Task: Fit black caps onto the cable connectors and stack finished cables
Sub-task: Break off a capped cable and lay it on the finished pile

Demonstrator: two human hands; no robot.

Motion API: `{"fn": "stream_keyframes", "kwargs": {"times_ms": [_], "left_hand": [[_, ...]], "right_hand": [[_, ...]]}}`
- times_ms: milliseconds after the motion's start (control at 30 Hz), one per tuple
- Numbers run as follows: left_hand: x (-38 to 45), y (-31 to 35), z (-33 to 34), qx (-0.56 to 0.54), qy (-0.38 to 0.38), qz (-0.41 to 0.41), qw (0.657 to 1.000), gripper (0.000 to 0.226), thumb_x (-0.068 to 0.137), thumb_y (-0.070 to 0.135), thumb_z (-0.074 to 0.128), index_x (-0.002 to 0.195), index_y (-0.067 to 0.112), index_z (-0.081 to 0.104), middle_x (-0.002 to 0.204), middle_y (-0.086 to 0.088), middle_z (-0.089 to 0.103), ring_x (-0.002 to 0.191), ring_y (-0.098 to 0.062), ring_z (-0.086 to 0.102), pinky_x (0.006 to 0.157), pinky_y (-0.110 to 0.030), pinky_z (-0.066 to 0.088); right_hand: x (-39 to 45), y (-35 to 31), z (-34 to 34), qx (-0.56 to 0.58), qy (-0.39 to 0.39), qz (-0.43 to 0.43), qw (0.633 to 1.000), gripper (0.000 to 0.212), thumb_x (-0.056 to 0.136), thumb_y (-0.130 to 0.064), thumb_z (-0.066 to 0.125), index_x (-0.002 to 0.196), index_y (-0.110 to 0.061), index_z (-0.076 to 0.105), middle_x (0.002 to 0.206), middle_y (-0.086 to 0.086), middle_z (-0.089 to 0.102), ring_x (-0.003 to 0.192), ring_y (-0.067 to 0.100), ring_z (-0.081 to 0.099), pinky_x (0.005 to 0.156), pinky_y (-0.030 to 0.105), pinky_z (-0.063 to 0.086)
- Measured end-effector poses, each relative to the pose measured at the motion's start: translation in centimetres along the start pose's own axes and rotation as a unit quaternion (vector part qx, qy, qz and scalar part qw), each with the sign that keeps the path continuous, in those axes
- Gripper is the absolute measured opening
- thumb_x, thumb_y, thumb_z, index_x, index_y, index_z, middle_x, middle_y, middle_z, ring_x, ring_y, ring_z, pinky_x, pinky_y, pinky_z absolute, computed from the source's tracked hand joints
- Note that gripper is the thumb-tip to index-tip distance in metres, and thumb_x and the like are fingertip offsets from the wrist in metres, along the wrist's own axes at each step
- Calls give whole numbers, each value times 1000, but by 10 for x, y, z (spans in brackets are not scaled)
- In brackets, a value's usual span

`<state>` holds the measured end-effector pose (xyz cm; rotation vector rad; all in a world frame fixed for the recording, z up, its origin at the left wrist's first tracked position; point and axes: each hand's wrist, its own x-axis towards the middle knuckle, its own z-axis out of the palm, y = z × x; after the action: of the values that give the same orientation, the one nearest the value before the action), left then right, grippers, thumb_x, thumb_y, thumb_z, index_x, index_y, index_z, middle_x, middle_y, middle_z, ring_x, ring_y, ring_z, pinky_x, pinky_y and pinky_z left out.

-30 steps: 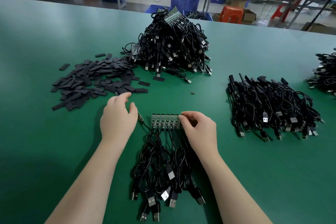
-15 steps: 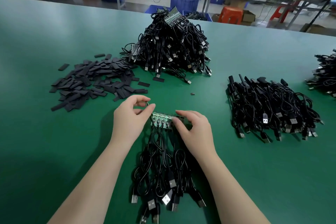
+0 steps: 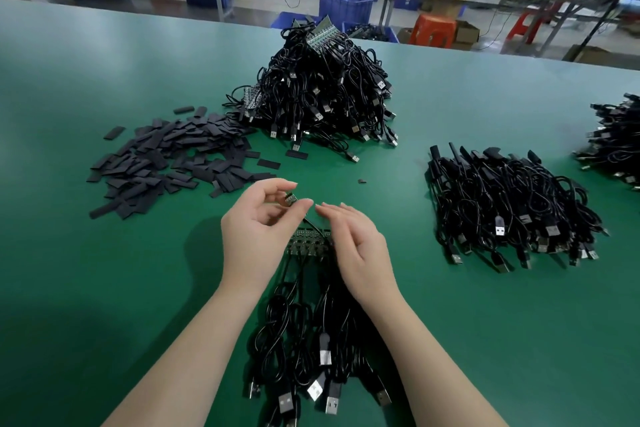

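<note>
Green table (image 3: 104, 288) lay under both hands. Left hand (image 3: 256, 236) pinched a small connector board (image 3: 290, 199) above the cable bunch (image 3: 311, 340); right hand (image 3: 356, 246) hovered beside it, fingers relaxed, holding nothing. Black caps (image 3: 166, 163) lay left.

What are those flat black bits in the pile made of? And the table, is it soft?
The flat black pieces look like matte rubber or soft plastic sleeves: dull and thin, lying flat, with no shine. The green table top looks like a smooth rubbery or vinyl mat, since it gives only a soft sheen. Whether it feels soft cannot be told from here.
</note>
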<state>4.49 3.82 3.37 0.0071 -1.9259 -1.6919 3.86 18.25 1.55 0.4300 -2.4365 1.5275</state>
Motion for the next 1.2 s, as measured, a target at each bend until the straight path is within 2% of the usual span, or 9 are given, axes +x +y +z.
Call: {"fn": "stream_keyframes", "kwargs": {"times_ms": [100, 233, 367, 500, 600, 700, 900, 1100, 1200], "left_hand": [[-1, -1, 1, -15, -31, -44, 998, 29, 76, 17, 83, 89, 36, 66, 82, 23, 66, 62, 0, 63, 64, -12, 50], [-2, -2, 2, -57, -68, -79, 993, 22, 80, 16, 79, 86, 34, 69, 80, 11, 70, 72, -5, 68, 65, -18, 53], [-4, -3, 4, -75, -120, -76, 987, 17, 89, 23, 67, 101, 36, 71, 88, 8, 74, 83, -6, 69, 72, -23, 55], [-6, -10, 4, 18, -156, -33, 987, 32, 92, 29, 61, 121, 42, 58, 97, 15, 72, 98, -4, 66, 88, -18, 50], [-6, -17, 2, 238, -228, 17, 944, 41, 92, 37, 61, 131, 43, 53, 117, 25, 62, 113, 5, 53, 95, -18, 43], [-6, -24, 2, 339, -286, 58, 894, 34, 93, 35, 60, 127, 35, 61, 127, 18, 58, 121, -2, 49, 99, -22, 37], [-5, -20, 2, 271, -170, 23, 947, 30, 95, 28, 59, 124, 31, 64, 123, 18, 58, 111, 8, 45, 97, -21, 38], [-4, -5, -1, 221, -22, 115, 968, 28, 97, 20, 53, 122, 19, 65, 120, 10, 61, 118, 2, 48, 105, -20, 36], [-6, 3, 0, 205, 27, 218, 954, 33, 96, 23, 50, 123, 10, 64, 122, -3, 62, 120, -12, 52, 106, -30, 37]], "right_hand": [[-1, -7, -3, 92, -1, 28, 995, 18, 89, -35, 61, 97, -48, 70, 98, -25, 72, 96, -3, 66, 85, 11, 46], [-5, -7, -1, 59, 19, 2, 998, 37, 76, -20, 84, 96, -46, 68, 86, -18, 70, 78, 3, 65, 75, 10, 47], [-3, -5, -2, 22, 87, 7, 996, 19, 80, -20, 82, 96, -29, 76, 79, -16, 69, 77, 5, 64, 74, 14, 49], [0, -7, -11, 80, 120, 23, 989, 20, 90, -13, 71, 89, -32, 73, 79, -13, 72, 76, 0, 64, 72, 16, 50], [7, -7, -28, 300, 157, 130, 932, 14, 95, -11, 63, 97, -21, 72, 78, -5, 74, 70, 5, 64, 65, 15, 51], [14, -1, -50, 373, 228, 160, 885, 10, 99, -11, 56, 103, -14, 65, 86, -1, 75, 74, 8, 63, 62, 17, 49], [18, 8, -75, 376, 378, 114, 838, 10, 102, -9, 52, 96, -17, 54, 101, 4, 70, 82, 16, 65, 79, 25, 55], [18, -7, -62, 572, 206, 173, 775, 5, 89, -11, 62, 92, -13, 60, 97, 6, 69, 88, 19, 73, 70, 21, 59], [10, -16, -43, 546, 62, 149, 822, 15, 84, -8, 63, 81, -21, 68, 97, 7, 73, 88, 20, 73, 71, 24, 59]]}}
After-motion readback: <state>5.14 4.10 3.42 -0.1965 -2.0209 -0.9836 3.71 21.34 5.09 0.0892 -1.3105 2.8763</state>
